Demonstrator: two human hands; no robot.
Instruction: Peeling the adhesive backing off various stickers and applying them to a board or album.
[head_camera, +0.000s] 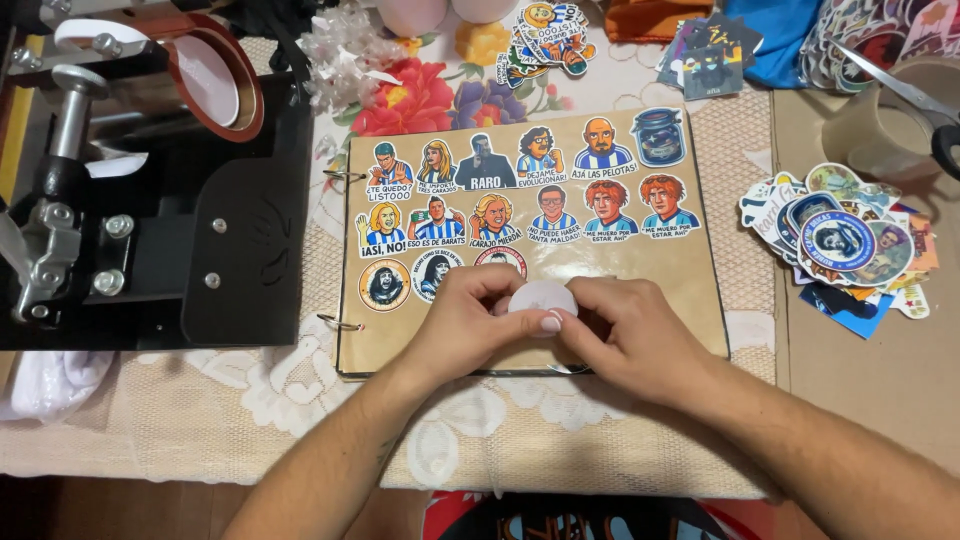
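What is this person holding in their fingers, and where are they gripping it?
A round white sticker, held by both hands: left hand and right hand pinch its edges at the fingertips, over the brown album page. Its printed side is not visible.

Single head cam, looking steeply down from close above onto the table (850, 400), facing fwd over the album (700, 290), forearms entering from bottom edge; no 2nd view to overlap.
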